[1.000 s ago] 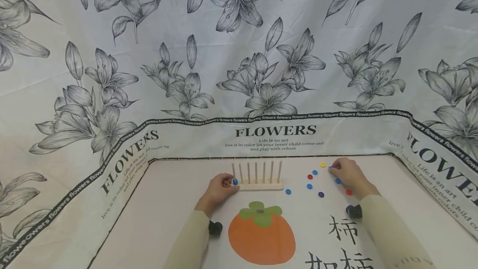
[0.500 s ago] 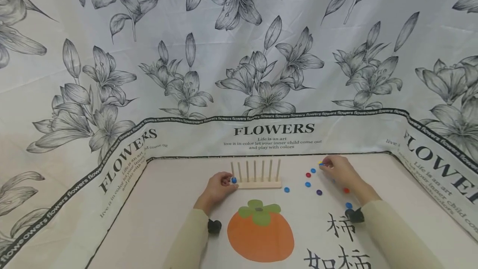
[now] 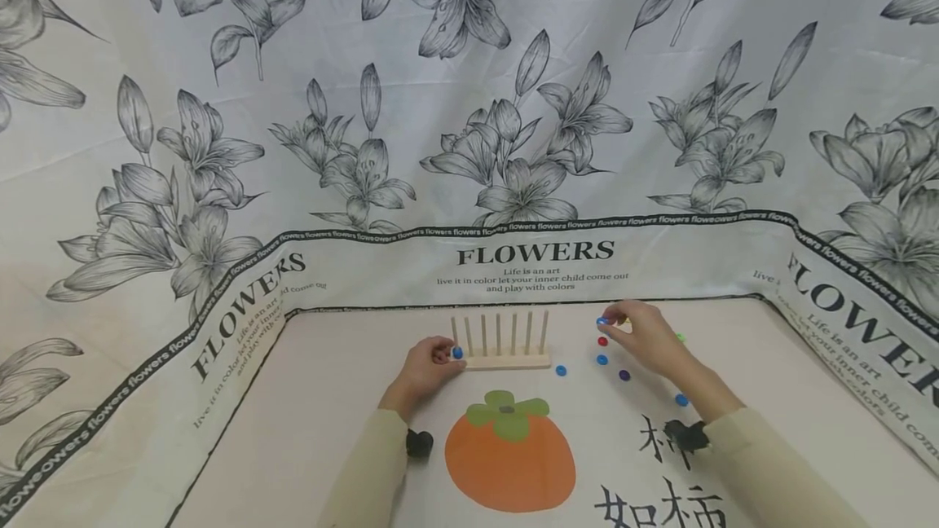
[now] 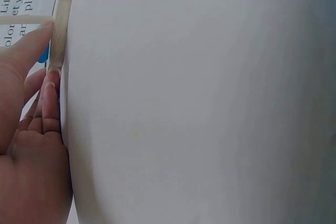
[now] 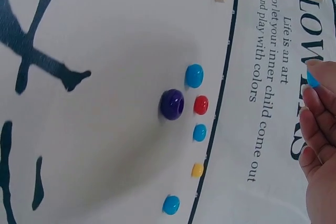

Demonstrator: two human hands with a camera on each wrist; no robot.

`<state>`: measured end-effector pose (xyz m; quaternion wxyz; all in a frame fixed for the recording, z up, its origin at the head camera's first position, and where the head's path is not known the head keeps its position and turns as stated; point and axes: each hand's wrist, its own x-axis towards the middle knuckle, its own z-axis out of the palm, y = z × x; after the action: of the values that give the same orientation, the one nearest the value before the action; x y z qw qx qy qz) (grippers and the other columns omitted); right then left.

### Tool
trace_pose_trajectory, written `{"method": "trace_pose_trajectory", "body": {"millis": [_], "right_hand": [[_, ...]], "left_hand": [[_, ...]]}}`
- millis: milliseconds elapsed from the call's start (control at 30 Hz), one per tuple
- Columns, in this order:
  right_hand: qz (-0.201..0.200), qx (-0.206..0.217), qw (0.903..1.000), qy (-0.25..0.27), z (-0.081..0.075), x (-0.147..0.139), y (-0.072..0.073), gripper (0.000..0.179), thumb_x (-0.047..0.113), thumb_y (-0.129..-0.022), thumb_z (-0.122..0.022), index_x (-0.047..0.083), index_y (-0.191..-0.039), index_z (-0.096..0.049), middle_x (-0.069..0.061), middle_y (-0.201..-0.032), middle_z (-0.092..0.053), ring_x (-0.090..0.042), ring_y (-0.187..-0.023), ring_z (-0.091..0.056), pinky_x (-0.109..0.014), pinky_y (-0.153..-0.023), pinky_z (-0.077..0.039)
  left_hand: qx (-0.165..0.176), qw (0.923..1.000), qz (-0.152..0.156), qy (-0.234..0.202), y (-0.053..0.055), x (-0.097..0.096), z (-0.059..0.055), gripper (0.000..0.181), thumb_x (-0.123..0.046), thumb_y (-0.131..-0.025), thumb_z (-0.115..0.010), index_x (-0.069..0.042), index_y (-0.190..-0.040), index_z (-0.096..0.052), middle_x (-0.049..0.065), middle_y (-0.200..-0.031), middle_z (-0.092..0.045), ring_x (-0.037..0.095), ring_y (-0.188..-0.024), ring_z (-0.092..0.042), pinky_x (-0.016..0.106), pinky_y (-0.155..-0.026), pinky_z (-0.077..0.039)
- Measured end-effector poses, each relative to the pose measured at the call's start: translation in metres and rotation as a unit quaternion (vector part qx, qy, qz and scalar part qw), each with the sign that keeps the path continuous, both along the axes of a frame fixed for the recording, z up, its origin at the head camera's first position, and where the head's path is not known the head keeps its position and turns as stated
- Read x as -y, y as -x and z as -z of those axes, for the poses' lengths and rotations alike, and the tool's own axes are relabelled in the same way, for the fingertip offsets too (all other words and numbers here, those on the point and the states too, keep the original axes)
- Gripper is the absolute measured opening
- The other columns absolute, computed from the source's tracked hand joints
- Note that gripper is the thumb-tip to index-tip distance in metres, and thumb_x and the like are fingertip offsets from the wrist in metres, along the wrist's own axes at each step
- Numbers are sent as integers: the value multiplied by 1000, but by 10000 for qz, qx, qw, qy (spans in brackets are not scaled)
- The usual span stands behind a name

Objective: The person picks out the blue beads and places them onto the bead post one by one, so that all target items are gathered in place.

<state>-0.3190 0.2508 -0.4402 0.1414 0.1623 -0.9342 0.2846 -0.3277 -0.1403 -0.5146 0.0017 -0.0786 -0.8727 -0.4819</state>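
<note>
Over the last second the right hand (image 3: 645, 338) has travelled leftward above the scattered beads, from beyond the yellow bead (image 5: 197, 170) to a spot above the red bead (image 3: 602, 341), carrying the pinched blue bead (image 5: 312, 78) along, while the left hand (image 3: 424, 367) has kept its place at the left end of the wooden peg rack (image 3: 508, 362); the lower blue bead (image 3: 681, 400), behind the right wrist a second ago, now shows just beside the forearm, and the nearer red bead that lay by that wrist has gone out of sight. The right hand's thumb and index finger are closed on the pinched blue bead, which is raised off the table (image 3: 308, 430), well apart from the pegs. The left hand grips the end of the rack between thumb and fingers, the thumb along the base, and another blue bead (image 3: 458, 353) sits at the leftmost peg, close by those fingers. The rack stands upright, with a loose blue bead (image 3: 561, 371) just beside its right end, and the purple bead (image 3: 624, 376) lies near a further blue bead (image 3: 602, 359), below the right hand
</note>
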Motion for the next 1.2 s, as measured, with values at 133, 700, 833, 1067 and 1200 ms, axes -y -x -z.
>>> {"method": "trace_pose_trajectory", "body": {"millis": [133,700,833,1067,1200], "right_hand": [[-136,-169,9998,24,-4,11,-6,17,10,-92,-76,3,-106,-69,-9,-101,-68,-30,-99,-62,-53,-88,-52],[-1029,-747,9915,277,-13,67,-16,12,9,-91,-78,7,-101,-71,-2,-96,-67,-23,-93,-63,-41,-82,-53],[-1244,-737,9889,328,-17,82,-16,13,9,-92,-77,6,-101,-70,-2,-96,-66,-24,-93,-63,-40,-83,-53],[-1486,-669,9859,367,-23,109,-12,13,13,-94,-76,6,-104,-71,0,-97,-67,-22,-94,-63,-37,-82,-53],[-1611,-651,9840,388,-25,122,-9,13,12,-94,-75,6,-104,-71,-1,-97,-67,-25,-94,-63,-39,-83,-53]], "left_hand": [[24,10000,-25,9,-1,-1,-1,47,-17,-88,-81,1,-128,-64,6,-98,-61,17,-88,-54,33,-80,-48],[-48,9999,111,-8,-2,1,-1,46,-18,-89,-81,2,-127,-64,7,-100,-61,18,-89,-54,35,-81,-48],[15,10000,86,-19,-2,1,0,46,-19,-89,-81,1,-128,-64,6,-100,-61,18,-89,-54,35,-81,-48],[-25,10000,72,-17,-1,0,1,46,-18,-90,-80,1,-128,-64,6,-100,-60,18,-88,-53,36,-81,-48],[-93,9999,81,32,-1,0,0,45,-16,-89,-80,2,-127,-64,7,-99,-61,18,-88,-53,35,-81,-48]]}}
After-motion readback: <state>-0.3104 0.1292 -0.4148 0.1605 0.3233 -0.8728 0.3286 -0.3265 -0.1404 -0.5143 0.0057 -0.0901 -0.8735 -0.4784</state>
